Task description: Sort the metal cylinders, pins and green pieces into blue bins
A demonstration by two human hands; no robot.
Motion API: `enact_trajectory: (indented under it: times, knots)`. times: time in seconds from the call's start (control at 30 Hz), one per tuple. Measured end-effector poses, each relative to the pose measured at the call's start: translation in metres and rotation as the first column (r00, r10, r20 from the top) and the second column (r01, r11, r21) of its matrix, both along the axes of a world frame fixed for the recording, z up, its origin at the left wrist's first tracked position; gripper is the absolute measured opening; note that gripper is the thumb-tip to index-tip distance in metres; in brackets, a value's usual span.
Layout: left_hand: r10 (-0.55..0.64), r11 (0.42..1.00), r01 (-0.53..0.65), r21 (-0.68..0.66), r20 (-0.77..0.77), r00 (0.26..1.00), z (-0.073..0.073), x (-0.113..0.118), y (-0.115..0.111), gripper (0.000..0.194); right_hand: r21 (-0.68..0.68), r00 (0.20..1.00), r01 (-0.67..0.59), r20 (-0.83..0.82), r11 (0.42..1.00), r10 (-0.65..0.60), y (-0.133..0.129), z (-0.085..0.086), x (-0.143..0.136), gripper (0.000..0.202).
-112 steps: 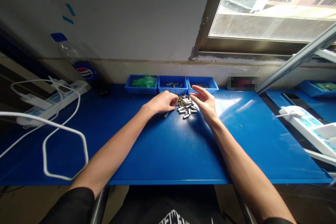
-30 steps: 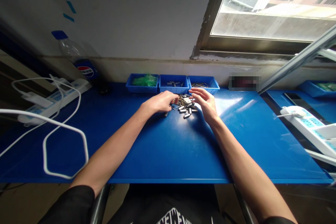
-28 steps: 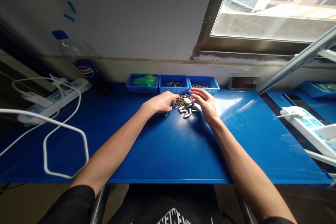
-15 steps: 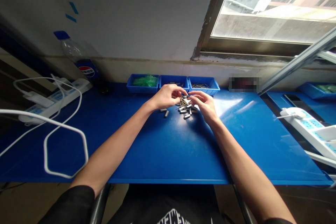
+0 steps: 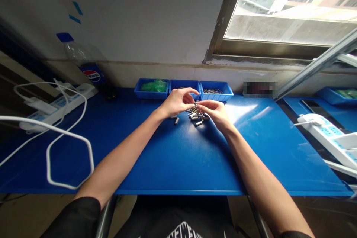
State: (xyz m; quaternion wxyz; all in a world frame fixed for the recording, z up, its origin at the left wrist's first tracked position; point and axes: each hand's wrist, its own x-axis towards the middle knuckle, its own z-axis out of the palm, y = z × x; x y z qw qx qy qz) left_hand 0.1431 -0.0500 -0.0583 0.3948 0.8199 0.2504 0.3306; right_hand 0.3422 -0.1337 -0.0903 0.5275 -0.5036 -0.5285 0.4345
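Several small metal cylinders [image 5: 198, 123] and thin brass-coloured pieces [image 5: 192, 110] lie in a loose pile on the blue table. Over the pile's left side is my left hand [image 5: 178, 102], its thumb and index finger curved with a gap between the tips. My right hand [image 5: 216, 112] comes in from the right, fingers pinched at the pile's upper edge, close to my left thumb. What the right fingers grip is too small to name. Two cylinders [image 5: 177, 120] rest apart, below my left hand.
Behind the hands stand three blue bins: one with green plastic [image 5: 154, 86], a middle one [image 5: 182, 83] partly covered, and one with thin metal pieces [image 5: 213, 91]. A bottle [image 5: 93, 74], power strip [image 5: 60, 104] and white cable [image 5: 90, 156] are left; another power strip [image 5: 331, 134] is right.
My right hand's fingers have moved slightly left and down and closed together. My left index finger has lifted, so its gap to the thumb is wider.
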Motion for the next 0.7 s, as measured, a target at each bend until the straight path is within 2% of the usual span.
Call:
enact_trajectory:
  times: [0.1,0.2,0.27,0.33,0.4,0.53,0.7]
  knots:
    - [0.052,0.998,-0.047,0.048,-0.106,0.993,-0.001,-0.001,0.0,0.034,0.0,1.0,0.023,-0.009,1.0,-0.023,0.002,-0.003,0.002,0.037]
    - [0.1,0.992,-0.071,0.105,-0.305,0.947,-0.004,-0.004,-0.001,0.035,0.073,0.984,0.174,-0.043,0.982,-0.171,0.006,-0.008,0.006,0.038]
    - [0.093,0.992,-0.049,0.116,-0.412,0.907,-0.007,-0.004,-0.003,0.036,0.146,0.968,0.245,-0.085,0.958,-0.235,0.009,-0.01,0.008,0.045]
    - [0.098,0.99,-0.035,0.138,-0.478,0.873,-0.009,-0.002,-0.005,0.035,0.193,0.963,0.264,-0.113,0.945,-0.246,0.011,-0.012,0.01,0.056]
    - [0.127,0.983,-0.038,0.181,-0.513,0.849,-0.01,0.001,-0.009,0.034,0.203,0.964,0.258,-0.113,0.945,-0.239,0.012,-0.013,0.012,0.062]
    - [0.168,0.969,-0.036,0.245,-0.546,0.821,-0.01,0.003,-0.011,0.035,0.171,0.971,0.233,-0.098,0.957,-0.219,0.01,-0.013,0.01,0.054]
    - [0.051,0.979,0.055,0.198,-0.495,0.867,-0.008,-0.006,0.0,0.029,0.129,0.977,0.208,-0.082,0.97,-0.198,0.007,-0.01,0.006,0.043]
